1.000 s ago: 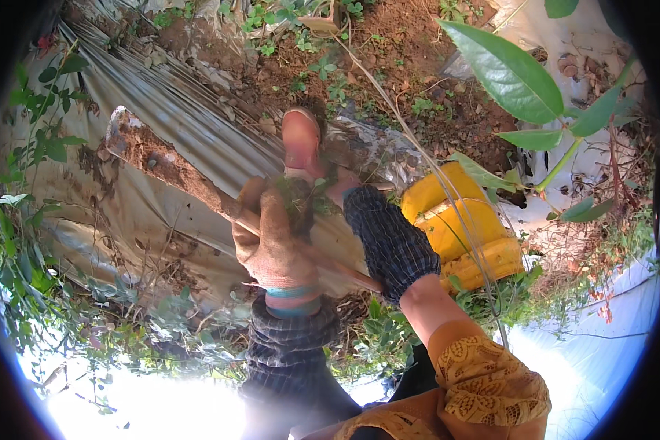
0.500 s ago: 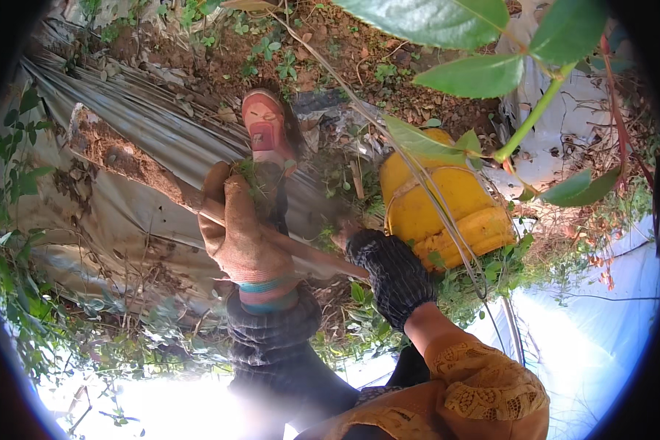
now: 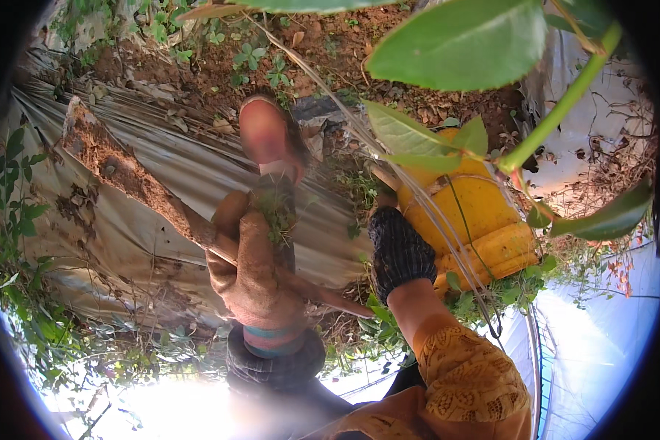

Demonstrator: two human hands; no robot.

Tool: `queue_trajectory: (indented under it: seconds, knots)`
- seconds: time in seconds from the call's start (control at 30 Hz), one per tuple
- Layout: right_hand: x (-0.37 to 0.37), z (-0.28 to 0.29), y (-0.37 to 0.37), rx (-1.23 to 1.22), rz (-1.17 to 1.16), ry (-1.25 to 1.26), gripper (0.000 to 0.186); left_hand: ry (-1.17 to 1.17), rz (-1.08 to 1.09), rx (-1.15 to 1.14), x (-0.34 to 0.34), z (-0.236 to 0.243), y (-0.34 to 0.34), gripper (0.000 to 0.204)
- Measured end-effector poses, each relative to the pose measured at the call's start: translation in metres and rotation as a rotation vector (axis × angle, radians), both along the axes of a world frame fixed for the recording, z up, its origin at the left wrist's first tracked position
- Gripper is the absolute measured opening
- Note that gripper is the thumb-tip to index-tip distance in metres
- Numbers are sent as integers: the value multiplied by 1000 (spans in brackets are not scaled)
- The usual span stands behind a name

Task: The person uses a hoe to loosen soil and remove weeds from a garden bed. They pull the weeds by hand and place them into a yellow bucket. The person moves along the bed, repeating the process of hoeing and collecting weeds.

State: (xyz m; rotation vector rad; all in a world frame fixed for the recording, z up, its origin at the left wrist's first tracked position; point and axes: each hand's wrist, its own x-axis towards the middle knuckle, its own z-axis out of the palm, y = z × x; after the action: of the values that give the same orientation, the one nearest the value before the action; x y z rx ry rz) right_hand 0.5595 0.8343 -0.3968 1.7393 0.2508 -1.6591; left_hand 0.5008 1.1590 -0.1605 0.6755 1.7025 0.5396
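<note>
My left hand (image 3: 253, 268), in a tan glove with a striped cuff, is closed around a long tool (image 3: 136, 176). Its flat, rust-brown blade points to the upper left, and its wooden handle (image 3: 326, 295) sticks out to the right below the hand. Green weeds (image 3: 273, 213) show beside the gloved fingers; whether they are held I cannot tell. My right hand (image 3: 400, 246), under a dark ribbed covering, reaches down close to the left side of a yellow bucket (image 3: 484, 227). Its fingers are mostly hidden. A short stick (image 3: 383, 176) lies just beyond it.
Leafy stems (image 3: 557, 125) hang close in front at the upper right. Thin cords (image 3: 447, 220) cross over the bucket. A reddish shoe (image 3: 264, 132) stands on wrinkled plastic sheeting (image 3: 161, 242). Brown soil (image 3: 330, 62) with small plants lies farther off.
My right hand has moved slightly right and up, along the bucket's side. The left hand and tool sit a little lower in view. The hanging leaves appear larger.
</note>
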Motion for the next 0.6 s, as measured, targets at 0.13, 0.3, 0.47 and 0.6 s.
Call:
queue_trajectory:
  seconds: [0.13, 0.3, 0.47, 0.6]
  knots:
    - [-8, -3, 18, 51, -44, 32, 37, -76, 190, -64, 16, 3, 3, 30]
    - [-40, 25, 67, 208, -185, 102, 37, -85, 192, -88, 21, 12, 8, 30]
    - [-57, 70, 65, 277, -397, 92, 38, -229, 324, -63, 29, 16, 7, 28]
    - [-83, 90, 66, 333, -539, 63, 38, -151, 238, 16, 16, 12, -11, 26]
